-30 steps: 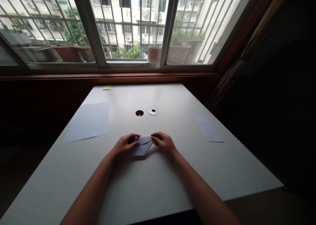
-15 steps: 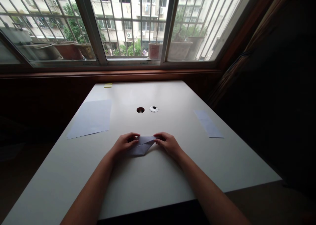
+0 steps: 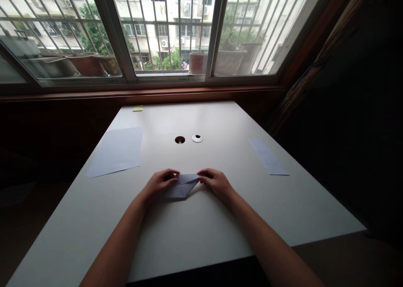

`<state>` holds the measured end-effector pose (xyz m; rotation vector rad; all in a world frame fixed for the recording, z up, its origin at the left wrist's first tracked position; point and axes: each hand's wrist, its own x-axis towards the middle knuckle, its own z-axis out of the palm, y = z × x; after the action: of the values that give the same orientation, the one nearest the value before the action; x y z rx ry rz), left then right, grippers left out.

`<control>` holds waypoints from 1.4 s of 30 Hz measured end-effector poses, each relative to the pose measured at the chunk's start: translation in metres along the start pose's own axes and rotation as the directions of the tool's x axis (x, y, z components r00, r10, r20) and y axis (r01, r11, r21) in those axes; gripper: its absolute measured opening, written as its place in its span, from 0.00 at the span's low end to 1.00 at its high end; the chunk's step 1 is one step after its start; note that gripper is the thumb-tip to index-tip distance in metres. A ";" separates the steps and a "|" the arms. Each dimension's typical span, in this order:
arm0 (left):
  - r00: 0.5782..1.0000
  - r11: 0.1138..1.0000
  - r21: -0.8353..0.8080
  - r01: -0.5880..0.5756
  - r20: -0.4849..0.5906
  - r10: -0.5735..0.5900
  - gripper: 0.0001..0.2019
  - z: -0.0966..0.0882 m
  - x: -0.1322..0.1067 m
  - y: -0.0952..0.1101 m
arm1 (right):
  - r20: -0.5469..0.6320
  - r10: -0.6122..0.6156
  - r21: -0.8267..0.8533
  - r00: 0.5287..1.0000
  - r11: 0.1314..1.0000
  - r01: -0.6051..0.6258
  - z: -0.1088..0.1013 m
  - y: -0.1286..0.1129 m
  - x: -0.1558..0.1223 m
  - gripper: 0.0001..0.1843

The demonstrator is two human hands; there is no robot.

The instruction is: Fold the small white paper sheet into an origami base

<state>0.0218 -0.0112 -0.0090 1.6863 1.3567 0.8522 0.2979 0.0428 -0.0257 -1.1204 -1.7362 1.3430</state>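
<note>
A folded sheet of paper [image 3: 182,189], pale bluish white with several slanting creases, lies low over the middle of the white table [image 3: 195,232]. My left hand [image 3: 160,183] grips its left side, fingers and thumb closed on the paper's upper left part. At the upper right corner, my right hand [image 3: 214,182] pinches the paper between thumb and fingers. The left end of the paper is partly hidden behind my left hand.
A large paper sheet [image 3: 118,150] lies on the table's left side, and a narrow paper strip [image 3: 269,157] on the right. Beyond my hands are a round hole [image 3: 179,140] and a white cap [image 3: 197,138]. Yellow sticky notes [image 3: 137,109] sit near the far edge, below a barred window.
The view has shifted very slightly. Both hands keep the same hold on the folded paper, whose shape looks unchanged.
</note>
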 end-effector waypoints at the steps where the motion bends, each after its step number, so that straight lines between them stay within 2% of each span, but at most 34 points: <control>1: 1.000 1.000 -0.005 0.002 0.002 -0.002 0.19 0.000 0.000 0.000 | 0.004 -0.001 0.012 1.000 1.000 0.001 0.000 0.000 0.000 0.15; 13: 0.999 0.997 -0.063 0.045 0.025 -0.044 0.19 -0.003 0.001 0.004 | 0.012 0.018 0.050 1.000 0.999 -0.018 -0.001 -0.003 0.000 0.14; 31: 0.990 0.994 -0.014 0.105 0.094 -0.103 0.16 0.003 0.015 0.010 | 0.024 0.008 -0.021 1.000 1.000 -0.008 -0.001 -0.009 -0.001 0.12; 42: 0.991 0.994 -0.020 0.111 0.075 -0.109 0.14 0.003 0.015 0.010 | 0.048 -0.002 -0.069 0.999 0.998 0.005 -0.002 -0.013 0.002 0.14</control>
<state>0.0320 0.0014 -0.0008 1.5931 1.3699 0.7333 0.2962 0.0441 -0.0125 -1.1311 -1.8307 1.3266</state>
